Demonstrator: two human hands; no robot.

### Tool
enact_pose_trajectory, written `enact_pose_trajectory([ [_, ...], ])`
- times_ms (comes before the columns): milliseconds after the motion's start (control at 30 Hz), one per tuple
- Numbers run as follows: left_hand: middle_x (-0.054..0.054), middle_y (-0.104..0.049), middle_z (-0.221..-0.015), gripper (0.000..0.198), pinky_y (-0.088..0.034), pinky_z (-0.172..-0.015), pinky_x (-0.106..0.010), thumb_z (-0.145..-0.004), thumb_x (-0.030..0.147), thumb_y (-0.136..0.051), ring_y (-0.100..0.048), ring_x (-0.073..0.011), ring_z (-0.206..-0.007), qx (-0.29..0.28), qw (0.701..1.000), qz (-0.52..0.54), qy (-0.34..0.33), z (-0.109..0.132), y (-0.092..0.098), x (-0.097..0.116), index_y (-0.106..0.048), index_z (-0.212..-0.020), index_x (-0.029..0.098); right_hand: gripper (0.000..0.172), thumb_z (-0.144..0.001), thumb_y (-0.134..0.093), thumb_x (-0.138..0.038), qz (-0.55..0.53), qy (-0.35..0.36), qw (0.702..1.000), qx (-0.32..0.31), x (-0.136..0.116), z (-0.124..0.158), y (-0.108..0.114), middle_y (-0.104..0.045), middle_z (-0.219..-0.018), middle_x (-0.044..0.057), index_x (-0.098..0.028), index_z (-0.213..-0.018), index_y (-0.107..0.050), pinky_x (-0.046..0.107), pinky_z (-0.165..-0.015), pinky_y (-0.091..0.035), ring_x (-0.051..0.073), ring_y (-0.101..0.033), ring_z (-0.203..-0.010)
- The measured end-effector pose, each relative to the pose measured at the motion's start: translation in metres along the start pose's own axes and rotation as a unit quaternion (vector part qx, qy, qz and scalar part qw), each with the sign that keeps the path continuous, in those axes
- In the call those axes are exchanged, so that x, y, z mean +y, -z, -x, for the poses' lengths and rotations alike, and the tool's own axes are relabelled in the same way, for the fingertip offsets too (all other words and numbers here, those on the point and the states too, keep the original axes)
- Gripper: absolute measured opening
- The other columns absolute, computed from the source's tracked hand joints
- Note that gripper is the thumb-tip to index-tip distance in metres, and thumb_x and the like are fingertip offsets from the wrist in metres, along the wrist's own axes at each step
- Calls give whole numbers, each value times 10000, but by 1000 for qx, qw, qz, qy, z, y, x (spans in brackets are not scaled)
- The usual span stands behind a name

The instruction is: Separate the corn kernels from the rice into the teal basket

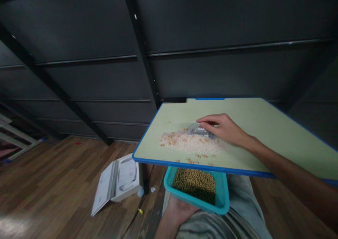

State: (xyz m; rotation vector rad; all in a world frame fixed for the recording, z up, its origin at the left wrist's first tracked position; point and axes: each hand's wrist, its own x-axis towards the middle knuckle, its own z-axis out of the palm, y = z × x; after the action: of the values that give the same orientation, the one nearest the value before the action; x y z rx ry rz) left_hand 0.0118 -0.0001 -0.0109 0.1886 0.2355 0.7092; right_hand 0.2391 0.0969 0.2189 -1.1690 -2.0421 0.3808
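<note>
My right hand point(220, 127) pinches a clear, half-round plastic protractor point(196, 129), standing on the table behind a heap of rice point(196, 143). Tan soybeans point(173, 138) lie mixed into the heap, thickest at its left end, and several sit loose near the front edge. Below that edge is a turquoise plastic tray point(223, 196) with many soybeans point(196, 182) in it. My left hand point(181, 208) supports this tray from beneath at its near left side; the fingers are mostly hidden under it.
The pale yellow table point(264, 126) has a blue rim. A black flat object point(174, 100) lies at its back left corner, by the dark panelled wall point(111, 77). On the wooden floor point(66, 182) are an opened white box point(126, 175) and a black cable point(136, 212).
</note>
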Motion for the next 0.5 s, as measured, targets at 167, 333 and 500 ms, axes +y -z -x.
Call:
enact_pose_trajectory([
  [167,-73,-694,-1298,445,-408,-1068,-425,-920,472,-465,-633,-242,-1182,1,1000,-10,6,1,-7,2,-715,-1179,211,235,-943,-586,-240,11,27,999,16,-3,1,1,-778,-1061,50,-206,-1097,-760,303,-754,-562,187,-716,-912],
  [333,-78,-709,-1272,439,-426,-1039,-416,-908,481,-479,-630,-241,-1187,1,1000,0,9,1,-7,1,-730,-1145,211,232,-949,-586,-237,24,41,999,14,-4,1,1,-777,-1056,53,-201,-1100,-758,295,-746,-557,184,-715,-913],
  [500,-51,-756,-1173,345,-454,-978,-385,-891,406,-511,-647,-226,-1146,5,1000,6,9,1,-9,1,-767,-1051,239,234,-954,-587,-245,30,40,999,1,-5,1,1,-775,-1057,58,-190,-1106,-756,286,-743,-550,184,-711,-919],
])
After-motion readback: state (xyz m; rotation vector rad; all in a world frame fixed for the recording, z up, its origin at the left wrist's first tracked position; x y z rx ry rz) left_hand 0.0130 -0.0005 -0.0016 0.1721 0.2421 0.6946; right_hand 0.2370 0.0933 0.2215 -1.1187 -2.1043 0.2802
